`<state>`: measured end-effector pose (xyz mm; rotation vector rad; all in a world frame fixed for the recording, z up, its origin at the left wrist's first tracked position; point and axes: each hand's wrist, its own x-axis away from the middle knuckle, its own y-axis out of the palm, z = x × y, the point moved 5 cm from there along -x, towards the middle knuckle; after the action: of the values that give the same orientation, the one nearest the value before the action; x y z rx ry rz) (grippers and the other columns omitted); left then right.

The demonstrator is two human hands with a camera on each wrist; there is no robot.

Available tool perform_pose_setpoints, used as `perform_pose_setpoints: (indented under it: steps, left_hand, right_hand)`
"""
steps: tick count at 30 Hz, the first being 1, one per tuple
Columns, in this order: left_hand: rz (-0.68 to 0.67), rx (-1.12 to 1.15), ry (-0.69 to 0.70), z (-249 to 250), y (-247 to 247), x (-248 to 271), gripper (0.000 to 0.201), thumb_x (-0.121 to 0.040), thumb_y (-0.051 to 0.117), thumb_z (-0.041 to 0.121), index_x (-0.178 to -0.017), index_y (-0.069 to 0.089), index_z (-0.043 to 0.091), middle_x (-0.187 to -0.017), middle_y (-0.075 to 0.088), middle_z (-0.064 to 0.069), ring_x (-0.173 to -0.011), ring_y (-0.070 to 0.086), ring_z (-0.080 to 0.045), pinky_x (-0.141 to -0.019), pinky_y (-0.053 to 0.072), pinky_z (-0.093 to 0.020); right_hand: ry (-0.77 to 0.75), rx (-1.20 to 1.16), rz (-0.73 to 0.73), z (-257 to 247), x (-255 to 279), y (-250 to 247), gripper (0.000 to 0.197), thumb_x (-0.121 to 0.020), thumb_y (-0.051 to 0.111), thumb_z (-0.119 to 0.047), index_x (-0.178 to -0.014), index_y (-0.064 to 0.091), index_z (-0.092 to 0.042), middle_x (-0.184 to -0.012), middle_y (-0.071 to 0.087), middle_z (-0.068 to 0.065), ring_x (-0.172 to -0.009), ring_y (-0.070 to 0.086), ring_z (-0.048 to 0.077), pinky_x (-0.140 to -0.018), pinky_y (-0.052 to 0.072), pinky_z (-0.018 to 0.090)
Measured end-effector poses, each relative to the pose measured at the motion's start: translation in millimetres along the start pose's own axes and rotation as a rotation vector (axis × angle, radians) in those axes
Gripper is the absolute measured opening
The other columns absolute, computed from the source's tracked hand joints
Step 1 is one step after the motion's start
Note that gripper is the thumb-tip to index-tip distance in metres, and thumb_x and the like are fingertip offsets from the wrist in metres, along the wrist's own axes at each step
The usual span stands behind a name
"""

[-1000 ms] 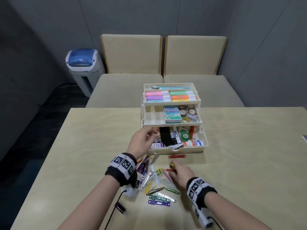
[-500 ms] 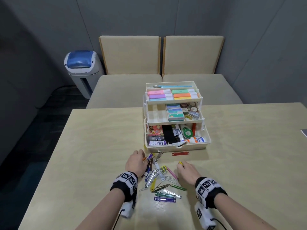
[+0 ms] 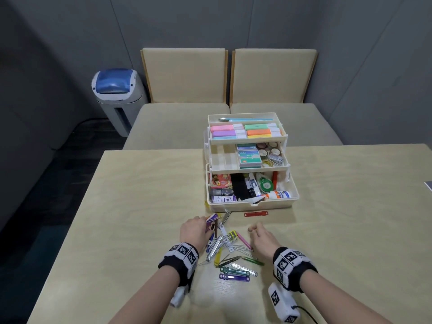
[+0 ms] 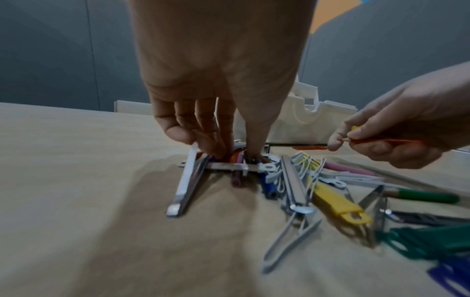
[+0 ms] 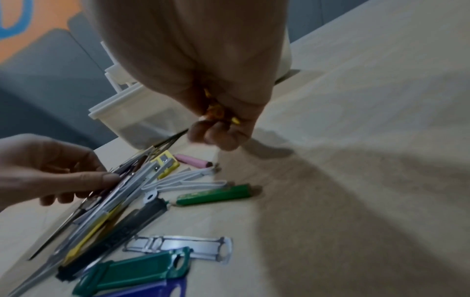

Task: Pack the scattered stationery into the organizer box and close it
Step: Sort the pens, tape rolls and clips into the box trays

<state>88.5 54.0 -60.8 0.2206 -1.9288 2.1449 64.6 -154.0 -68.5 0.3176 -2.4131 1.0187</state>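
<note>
- My organizer box [image 3: 252,204] stands open, tiers mostly filled; the fastener pile [image 3: 230,251] lies loose on the surface [image 3: 140,206] before it.
- My left hand [image 3: 195,231] fingers [image 4: 178,130] pinch several strips; my right hand [image 3: 263,239] grips orange and yellow pieces [image 5: 216,112]; closing remains.

Even, soft light falls from overhead, and the head view is bright and fairly sharp in the middle. The table [image 3: 140,206] carries a faint sheen near its front edge, with small soft shadows under both hands. Wide-angle bending shows at the edges: the wall panels lean outward. The wrist views are dimmer and grainier. In the left wrist view the left hand [image 4: 218,70] looms dark and smeared, throwing a broad shadow toward the lens, and the clips [image 4: 330,197] blur at the right edge. In the right wrist view the right hand [image 5: 203,70] is soft, its shadow wide across the table.
</note>
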Motion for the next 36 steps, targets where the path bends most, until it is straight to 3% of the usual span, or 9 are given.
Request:
perform_pose_setpoints:
  steps: [3,7,13,21,23,25,28,33,36]
  left_hand:
    - [-0.055,-0.035,-0.048,5.0,-2.5,-3.6,0.033,-0.094,0.048,0.044,-0.104,0.057,0.015,-0.104,0.065,-0.004,-0.096,0.062,-0.024,-0.078,0.046,-0.032]
    - [-0.129,-0.014,-0.136,8.4,-4.2,-6.1,0.027,-0.094,0.051,0.035,-0.11,0.057,0.014,-0.11,0.065,-0.005,-0.101,0.063,-0.025,-0.081,0.045,-0.032]
    - [-0.21,-0.012,-0.165,15.7,1.0,-1.7,0.025,-0.092,0.052,0.023,-0.115,0.056,0.014,-0.115,0.064,-0.005,-0.106,0.062,-0.025,-0.083,0.045,-0.033]
    - [-0.199,-0.076,-0.064,17.5,0.8,0.9,0.031,-0.096,0.049,0.028,-0.122,0.05,0.012,-0.122,0.061,-0.005,-0.11,0.06,-0.025,-0.088,0.043,-0.034]
    - [-0.196,-0.091,-0.028,19.9,0.6,1.1,0.026,-0.097,0.048,0.022,-0.121,0.051,0.012,-0.123,0.06,-0.005,-0.111,0.059,-0.026,-0.088,0.043,-0.034]
    - [-0.18,-0.101,0.014,23.4,-1.7,2.0,0.026,-0.098,0.046,0.019,-0.122,0.051,0.012,-0.124,0.059,-0.005,-0.113,0.058,-0.026,-0.089,0.043,-0.035]
    - [-0.172,-0.089,0.065,25.6,-5.4,4.6,0.025,-0.098,0.044,0.017,-0.122,0.05,0.011,-0.125,0.059,-0.008,-0.113,0.058,-0.028,-0.09,0.044,-0.036]
    - [-0.165,0.252,-0.018,2.8,-11.1,0.7,0.021,-0.098,0.044,0.027,-0.105,0.05,0.008,-0.113,0.062,-0.012,-0.102,0.059,-0.03,-0.081,0.044,-0.035]
    - [-0.13,0.54,-0.076,-24.7,-18.7,-1.6,0.017,-0.098,0.048,0.029,-0.097,0.049,0.011,-0.098,0.062,-0.008,-0.086,0.059,-0.021,-0.07,0.042,-0.026]
  right_hand:
    - [-0.05,0.212,-0.047,-6.2,0.5,8.3,0.016,-0.101,0.033,-0.032,-0.101,0.039,-0.017,-0.098,0.063,0.006,-0.088,0.06,0.026,-0.078,0.048,0.037]
    - [-0.082,0.456,-0.03,-12.1,-0.9,17.4,0.024,-0.098,0.043,-0.037,-0.109,0.042,-0.015,-0.102,0.065,0.009,-0.09,0.061,0.029,-0.08,0.05,0.039]
    - [-0.009,0.497,-0.106,-13.9,-6.7,11.5,0.028,-0.095,0.042,-0.032,-0.114,0.043,-0.011,-0.106,0.062,0.011,-0.096,0.06,0.03,-0.084,0.05,0.04]
    - [0.047,0.174,-0.123,-8.3,-4.8,-3.9,0.036,-0.1,0.027,-0.036,-0.116,0.044,-0.008,-0.115,0.055,0.012,-0.096,0.049,0.023,-0.08,0.037,0.031]
    - [0.038,0.058,-0.133,-10.7,-6.0,-0.5,0.028,-0.099,0.03,-0.033,-0.105,0.047,-0.012,-0.1,0.053,0.004,-0.086,0.049,0.017,-0.075,0.037,0.029]
    - [0.035,-0.049,-0.142,-15.3,-6.0,5.7,0.022,-0.098,0.032,-0.031,-0.09,0.046,-0.016,-0.078,0.046,-0.004,-0.064,0.042,0.009,-0.059,0.034,0.025]
    - [0.054,-0.238,-0.184,-24.0,-3.8,18.1,0.025,-0.096,0.033,-0.027,-0.075,0.042,-0.017,-0.059,0.039,-0.004,-0.045,0.032,0.011,-0.045,0.027,0.023]
    - [0.09,-0.421,-0.203,-38.7,-4.9,28.2,0.027,-0.098,0.029,-0.023,-0.073,0.037,-0.015,-0.054,0.034,-0.003,-0.039,0.028,0.012,-0.04,0.021,0.021]
    - [0.114,-0.482,-0.238,-48.6,-9.5,32.9,0.031,-0.103,0.029,-0.025,-0.079,0.044,-0.011,-0.053,0.045,-0.001,-0.039,0.039,0.012,-0.038,0.028,0.022]
